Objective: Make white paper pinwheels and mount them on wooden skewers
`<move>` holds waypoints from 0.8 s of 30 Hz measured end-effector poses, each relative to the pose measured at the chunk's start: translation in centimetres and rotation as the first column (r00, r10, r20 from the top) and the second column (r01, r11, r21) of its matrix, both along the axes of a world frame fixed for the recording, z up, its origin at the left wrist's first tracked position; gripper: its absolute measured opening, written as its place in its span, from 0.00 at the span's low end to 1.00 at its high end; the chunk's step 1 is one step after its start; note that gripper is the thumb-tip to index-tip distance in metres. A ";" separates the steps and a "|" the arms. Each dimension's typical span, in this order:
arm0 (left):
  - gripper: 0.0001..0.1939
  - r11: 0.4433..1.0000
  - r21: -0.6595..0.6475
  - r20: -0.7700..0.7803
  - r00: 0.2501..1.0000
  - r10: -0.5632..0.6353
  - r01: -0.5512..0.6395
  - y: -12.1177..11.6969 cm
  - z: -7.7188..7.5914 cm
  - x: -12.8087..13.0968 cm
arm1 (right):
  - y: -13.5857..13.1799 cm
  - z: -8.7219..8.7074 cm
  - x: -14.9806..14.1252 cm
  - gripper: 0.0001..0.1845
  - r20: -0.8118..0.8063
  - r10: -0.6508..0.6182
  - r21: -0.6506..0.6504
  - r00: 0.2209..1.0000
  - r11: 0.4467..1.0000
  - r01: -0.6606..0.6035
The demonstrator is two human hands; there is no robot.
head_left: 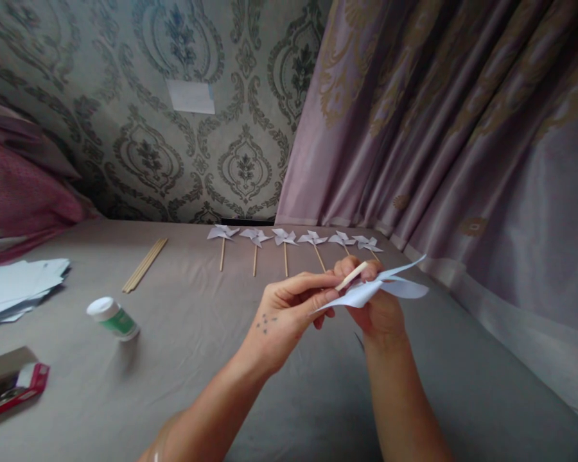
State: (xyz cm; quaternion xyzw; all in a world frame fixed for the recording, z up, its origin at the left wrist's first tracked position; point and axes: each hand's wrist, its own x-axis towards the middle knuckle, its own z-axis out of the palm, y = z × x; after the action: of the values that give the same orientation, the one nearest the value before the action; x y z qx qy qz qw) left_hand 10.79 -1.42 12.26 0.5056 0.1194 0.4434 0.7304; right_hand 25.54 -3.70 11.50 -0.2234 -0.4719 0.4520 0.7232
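Note:
A white paper pinwheel point(359, 295) is held up in front of me, its curled blades pointing right. Across its top lies a short pale stick point(351, 276). My left hand point(293, 308) is closed, thumb and index finger pinching at the paper's left edge and the stick's lower end. Behind and under the paper, my right hand point(380, 314) is closed on the pinwheel, its fingers bent near the stick's upper end. The paper hides part of the right palm, and the exact grip there is unclear.
Several finished pinwheels on sticks point(285, 237) line the table's far side. Left are loose wooden sticks point(145, 264), a white-capped bottle with a green label point(113, 319), paper sheets point(19, 285) and an open red box point(12, 385). A thin dark object point(359, 341) lies by my right wrist.

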 end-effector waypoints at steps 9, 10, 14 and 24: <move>0.07 0.997 0.074 -0.059 0.998 0.006 -0.002 -0.2 0.4 -0.4 | 0.0 0.2 -0.2 0.09 -0.008 0.001 0.022 1.000 1.000 0.000; 0.07 0.997 0.081 -0.065 0.998 0.011 -0.006 -0.2 0.4 -0.4 | 0.0 0.2 -0.2 0.09 -0.007 -0.010 0.029 1.000 1.000 0.010; 0.07 0.995 0.103 -0.050 0.999 0.018 -0.013 -0.5 0.6 -0.4 | 0.0 0.2 -0.2 0.08 0.012 -0.045 0.058 0.999 0.997 0.045; 0.09 0.983 0.171 -0.030 0.996 0.079 -0.072 -0.9 0.9 -0.7 | -0.1 0.2 -0.3 0.08 0.062 -0.107 0.093 0.992 0.991 0.101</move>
State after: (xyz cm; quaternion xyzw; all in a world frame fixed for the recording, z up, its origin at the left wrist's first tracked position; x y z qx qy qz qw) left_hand 10.09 -2.32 13.21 0.5691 0.1139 0.4700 0.6650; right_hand 25.28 -3.84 11.70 -0.2303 -0.5032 0.3843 0.7390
